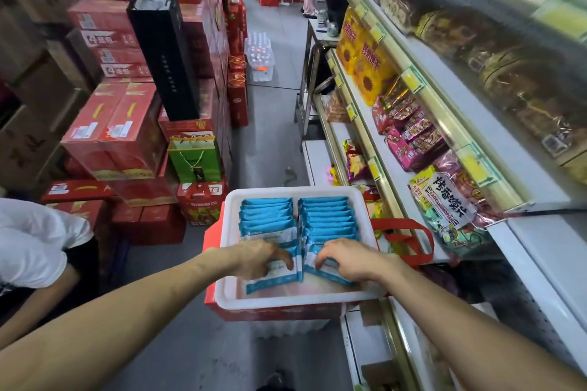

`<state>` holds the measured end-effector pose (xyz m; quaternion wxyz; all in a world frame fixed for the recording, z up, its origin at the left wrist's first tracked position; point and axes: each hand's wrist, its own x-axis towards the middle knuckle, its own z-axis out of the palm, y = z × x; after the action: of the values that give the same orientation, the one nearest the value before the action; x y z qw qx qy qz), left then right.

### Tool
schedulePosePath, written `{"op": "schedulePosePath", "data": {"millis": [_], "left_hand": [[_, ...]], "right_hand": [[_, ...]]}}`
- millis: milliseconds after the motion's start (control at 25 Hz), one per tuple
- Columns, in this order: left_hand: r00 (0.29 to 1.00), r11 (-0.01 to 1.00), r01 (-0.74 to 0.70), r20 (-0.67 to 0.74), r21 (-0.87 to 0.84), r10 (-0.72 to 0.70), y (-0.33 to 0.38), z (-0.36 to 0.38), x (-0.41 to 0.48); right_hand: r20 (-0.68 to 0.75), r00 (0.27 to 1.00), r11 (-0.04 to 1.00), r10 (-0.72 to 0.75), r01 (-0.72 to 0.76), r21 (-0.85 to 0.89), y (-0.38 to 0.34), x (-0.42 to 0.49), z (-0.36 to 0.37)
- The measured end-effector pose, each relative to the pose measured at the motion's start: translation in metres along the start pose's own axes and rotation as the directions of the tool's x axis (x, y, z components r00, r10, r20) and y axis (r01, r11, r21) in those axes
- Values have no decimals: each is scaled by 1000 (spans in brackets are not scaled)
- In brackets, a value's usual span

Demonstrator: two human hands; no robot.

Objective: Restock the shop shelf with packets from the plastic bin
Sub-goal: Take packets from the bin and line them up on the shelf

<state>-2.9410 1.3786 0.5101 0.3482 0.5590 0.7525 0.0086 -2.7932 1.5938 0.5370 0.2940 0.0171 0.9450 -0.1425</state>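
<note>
Here, left grip (263, 259): clenched on the nearest packets of the left row (265, 216), fingers curled down over their tops and the thumb on the near side.
Right grip (346, 259): likewise grasping the front packets of the right row (330, 216), fingertips dug in among them; how many it has I cannot tell.
Why held so: the packets stand on edge and lean on one another, so pinching from above looks like the easiest way to lift a bundle. There is also free room at the near end of the bin.
Packets: blue and white, in two rows side by side. They run from directly under the grips away to the far wall, and those being grasped tilt towards the person.
Plastic bin (286, 192): white, resting on a red carton (276, 314) just beside the shelf, probably so the carry is short.
Shelf (536, 232): to the right of the bin, its tiers holding snack bags (451, 200) behind yellow price tags (473, 165). Which spot the blue packets belong in I cannot tell.
Red bag (409, 232): its handles stand between bin and shelf.
White sleeve (35, 241): another person at the left, well apart.
</note>
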Motion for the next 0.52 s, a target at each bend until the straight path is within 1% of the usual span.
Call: {"op": "schedulePosePath", "data": {"millis": [120, 240, 400, 520], "left_hand": [[998, 999, -42, -53, -17, 41, 1, -19, -5], [993, 997, -42, -110, -70, 34, 3, -58, -16], [974, 990, -108, -208, -96, 86, 20, -148, -32], [938, 969, -246, -260, -36, 229, 55, -235, -37]], "right_hand": [[10, 1000, 1000, 9, -10, 29, 6, -7, -10], [-50, 999, 996, 4, 1, 88, 8, -27, -43], [-179, 983, 997, -29, 42, 71, 7, -76, -126], [-251, 968, 999, -12, 23, 44, 19, -131, -196]]}}
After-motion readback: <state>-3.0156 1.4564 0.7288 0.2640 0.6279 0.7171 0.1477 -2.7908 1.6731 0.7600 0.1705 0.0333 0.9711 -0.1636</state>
